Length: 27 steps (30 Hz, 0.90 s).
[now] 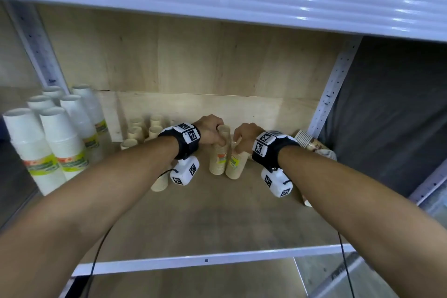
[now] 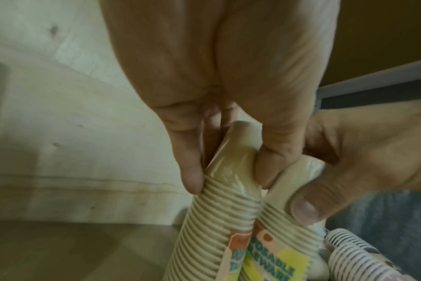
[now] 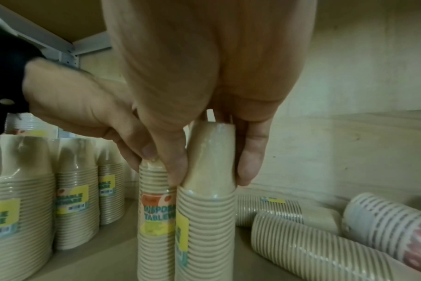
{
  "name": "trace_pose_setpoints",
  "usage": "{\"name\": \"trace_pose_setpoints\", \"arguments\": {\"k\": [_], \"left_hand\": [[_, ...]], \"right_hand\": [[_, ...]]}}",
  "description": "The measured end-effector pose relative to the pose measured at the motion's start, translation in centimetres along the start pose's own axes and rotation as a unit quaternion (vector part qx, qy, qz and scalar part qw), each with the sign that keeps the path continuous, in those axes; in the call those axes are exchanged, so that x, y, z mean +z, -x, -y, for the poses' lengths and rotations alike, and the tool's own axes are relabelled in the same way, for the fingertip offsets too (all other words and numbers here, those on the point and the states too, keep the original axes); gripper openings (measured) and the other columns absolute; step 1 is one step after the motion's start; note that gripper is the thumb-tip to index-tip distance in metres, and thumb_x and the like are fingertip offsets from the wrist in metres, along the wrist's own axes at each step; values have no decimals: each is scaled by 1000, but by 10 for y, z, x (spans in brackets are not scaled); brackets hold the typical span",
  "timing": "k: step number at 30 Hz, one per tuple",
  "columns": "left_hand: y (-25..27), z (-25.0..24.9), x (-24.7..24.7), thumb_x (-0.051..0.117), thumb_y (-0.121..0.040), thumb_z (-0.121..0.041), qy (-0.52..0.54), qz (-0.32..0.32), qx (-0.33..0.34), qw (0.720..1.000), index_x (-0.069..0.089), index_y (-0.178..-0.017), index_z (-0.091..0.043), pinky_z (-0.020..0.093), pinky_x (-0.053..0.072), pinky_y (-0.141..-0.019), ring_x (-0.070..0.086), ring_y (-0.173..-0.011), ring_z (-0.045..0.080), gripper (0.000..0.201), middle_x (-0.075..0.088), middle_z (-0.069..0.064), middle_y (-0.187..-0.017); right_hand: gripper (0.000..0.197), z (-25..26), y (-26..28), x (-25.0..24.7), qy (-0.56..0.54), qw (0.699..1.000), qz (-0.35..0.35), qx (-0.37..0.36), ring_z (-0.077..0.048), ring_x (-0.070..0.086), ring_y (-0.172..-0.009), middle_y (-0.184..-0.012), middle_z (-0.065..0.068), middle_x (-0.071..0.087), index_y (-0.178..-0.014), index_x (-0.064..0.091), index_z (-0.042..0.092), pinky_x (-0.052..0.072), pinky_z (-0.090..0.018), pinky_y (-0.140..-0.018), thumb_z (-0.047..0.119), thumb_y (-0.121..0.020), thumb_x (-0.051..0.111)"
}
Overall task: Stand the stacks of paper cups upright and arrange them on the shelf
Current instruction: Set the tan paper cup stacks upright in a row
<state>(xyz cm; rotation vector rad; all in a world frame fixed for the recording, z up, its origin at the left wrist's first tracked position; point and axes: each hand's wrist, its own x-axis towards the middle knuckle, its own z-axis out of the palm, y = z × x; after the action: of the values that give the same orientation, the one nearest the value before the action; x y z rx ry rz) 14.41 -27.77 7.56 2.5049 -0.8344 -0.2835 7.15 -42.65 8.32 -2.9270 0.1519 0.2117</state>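
Two wrapped stacks of beige paper cups stand upright side by side at the middle of the wooden shelf point(image 1: 205, 215). My left hand point(image 1: 217, 138) pinches the top of the left stack point(image 1: 218, 159) from above; the left wrist view shows this hand point(image 2: 228, 176) with its fingers curled round the wrapped top of that stack point(image 2: 219, 218). My right hand point(image 1: 238, 146) grips the top of the right stack point(image 1: 235, 167). In the right wrist view the right hand point(image 3: 212, 175) clasps the right stack point(image 3: 204, 218), which touches the left stack point(image 3: 154, 180).
Several beige stacks point(image 3: 77, 190) stand upright to the left. Tall white cup stacks point(image 1: 60, 140) stand at the shelf's far left. On the right, beige stacks point(image 3: 312, 252) and a patterned stack point(image 3: 385, 224) lie on their sides near the metal upright point(image 1: 331, 94).
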Motion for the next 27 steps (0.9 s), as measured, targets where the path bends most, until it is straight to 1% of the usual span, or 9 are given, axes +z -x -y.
{"name": "trace_pose_setpoints", "arguments": {"k": [3, 6, 10, 13, 15, 19, 21, 24, 27], "left_hand": [[5, 3, 5, 79, -75, -21, 4, 10, -6, 1000, 63, -104, -14, 25, 49, -63, 61, -81, 16, 34, 64, 1, -95], [7, 7, 9, 79, -75, -20, 10, 13, -11, 1000, 62, -107, -14, 23, 47, -59, 61, -79, 15, 36, 65, 1, -96], [7, 9, 8, 82, -73, -21, 31, 4, -10, 999, 61, -109, -18, 23, 47, -61, 60, -80, 14, 41, 62, -2, -94], [5, 7, 2, 80, -74, -31, 40, -14, -19, 999, 62, -109, -23, 27, 50, -68, 60, -82, 18, 40, 59, -3, -91], [4, 5, -2, 78, -75, -37, 57, -26, -24, 998, 65, -105, -22, 33, 56, -73, 65, -82, 19, 35, 63, 0, -93], [6, -1, -7, 76, -78, -33, 59, -27, -14, 998, 70, -100, -14, 38, 62, -73, 71, -80, 22, 29, 70, 4, -91], [7, -4, -7, 74, -79, -28, 50, -22, -7, 999, 72, -101, -15, 35, 61, -75, 69, -83, 18, 25, 71, 3, -96], [9, -8, -9, 71, -82, -23, 25, -10, 8, 1000, 70, -112, -17, 25, 51, -73, 63, -90, 12, 31, 69, -1, -108], [11, -12, -9, 71, -83, -27, -4, -18, 7, 1000, 68, -118, -17, 24, 44, -76, 57, -96, 14, 36, 60, -2, -108]], "right_hand": [[36, 4, -3, 3, -2, 1000, 2, -5, -26, 64, -103, -114, -8, 64, -114, 68, 10, 44, -26, -71, 16, -80, 75], [38, 7, -4, 6, 7, 1000, -4, -8, -27, 65, -99, -114, -11, 65, -113, 68, 9, 49, -28, -72, 18, -77, 76], [46, 7, -7, 7, -3, 1000, -20, -2, -24, 62, -100, -116, -7, 61, -119, 61, 15, 51, -30, -76, 29, -77, 75], [45, 8, -6, 2, 14, 999, -42, 9, -24, 63, -98, -112, -5, 63, -115, 61, 13, 45, -28, -69, 39, -80, 70], [46, 9, -5, -1, 16, 999, -44, 26, -23, 62, -91, -103, -4, 61, -110, 61, 13, 42, -26, -64, 45, -79, 68], [41, 9, -7, -3, 1, 998, -35, 52, -21, 60, -73, -80, -1, 57, -89, 59, 13, 38, -22, -51, 49, -73, 70], [35, 9, -8, -3, 11, 999, -28, 41, -22, 61, -75, -84, -4, 61, -88, 60, 10, 39, -23, -51, 40, -76, 71], [35, 10, -6, -4, 29, 999, -15, 26, -26, 64, -92, -104, -11, 65, -107, 64, 4, 45, -26, -64, 26, -81, 70], [38, 12, -4, -5, 37, 999, -21, 25, -24, 63, -91, -107, -8, 65, -110, 64, 8, 43, -24, -60, 31, -81, 69]]}}
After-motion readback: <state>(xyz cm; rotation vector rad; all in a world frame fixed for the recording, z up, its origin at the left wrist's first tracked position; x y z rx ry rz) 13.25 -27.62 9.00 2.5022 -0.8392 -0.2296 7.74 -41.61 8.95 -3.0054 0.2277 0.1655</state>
